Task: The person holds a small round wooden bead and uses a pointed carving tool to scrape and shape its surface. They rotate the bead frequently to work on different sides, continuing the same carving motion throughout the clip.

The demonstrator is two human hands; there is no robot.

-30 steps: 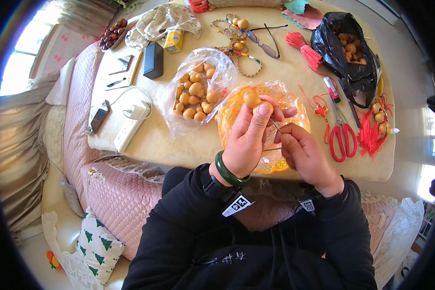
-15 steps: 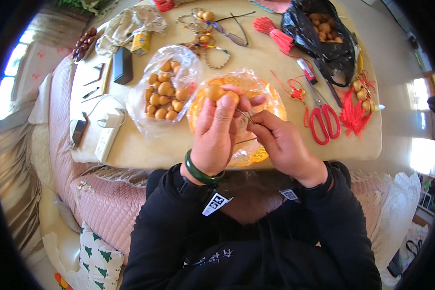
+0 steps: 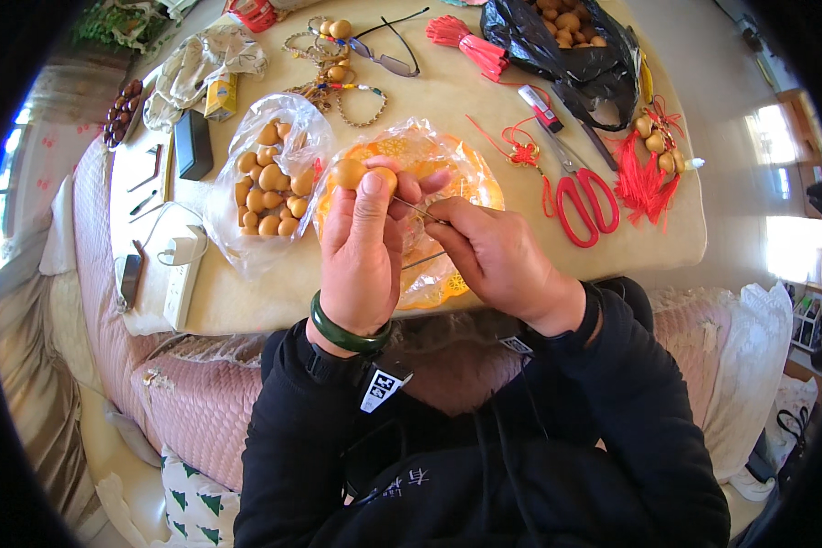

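Note:
Between the thumb and fingers of my left hand [image 3: 363,247] is a small tan bottle gourd [image 3: 348,173], its two bulbs lying sideways. My right hand [image 3: 502,260] pinches a thin metal needle-like tool [image 3: 414,209], whose far end meets the gourd's right side; the exact contact is hidden by my fingers. Under both hands lies an orange openwork tray [image 3: 484,183] covered with clear plastic [image 3: 438,151]. A thin dark rod [image 3: 422,259] rests there, below my right hand. Left of my hands, a clear plastic bag [image 3: 228,205] holds several similar gourds [image 3: 272,178].
Right of the tray are red-handled scissors [image 3: 586,208], a utility knife [image 3: 541,108], a red knotted cord [image 3: 523,153] and a red tassel with gourds [image 3: 644,173]. A black bag of gourds [image 3: 603,82] stands behind. Glasses [image 3: 397,64], a black box [image 3: 193,146] and a power strip [image 3: 183,283] lie around.
The whole view has shifted, so the table and hands appear further left. My left hand still holds the gourd, and my right hand keeps the needle-like tool against it.

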